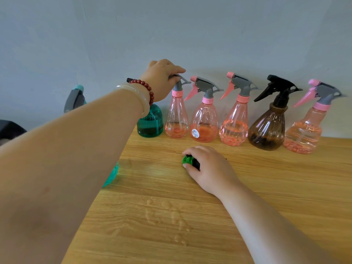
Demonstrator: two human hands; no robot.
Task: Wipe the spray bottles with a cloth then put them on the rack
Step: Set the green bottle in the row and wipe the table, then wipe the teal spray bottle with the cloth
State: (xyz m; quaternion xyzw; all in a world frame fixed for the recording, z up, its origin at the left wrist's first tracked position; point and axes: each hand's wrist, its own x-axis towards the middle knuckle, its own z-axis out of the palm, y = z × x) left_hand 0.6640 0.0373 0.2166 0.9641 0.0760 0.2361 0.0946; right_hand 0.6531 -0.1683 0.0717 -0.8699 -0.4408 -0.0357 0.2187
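Observation:
A row of spray bottles stands along the grey wall on the wooden table [266, 187]. My left hand [162, 79] reaches over and grips the grey trigger head of the leftmost pink bottle [176, 115]. To its right stand two more pink bottles [204, 121] [234, 128], a brown bottle with a black head [268, 128] and another pink bottle [304, 132]. A green bottle [151, 122] stands just left of the held one, partly behind my wrist. My right hand [209, 168] rests on the table, closed on a green and black cloth [190, 161].
Another teal bottle [111, 176] shows partly under my left forearm, and a grey and teal spray head [75, 98] rises at the far left. Water drops [167, 216] lie on the table near the front. A dark object [9, 128] sits at the left edge.

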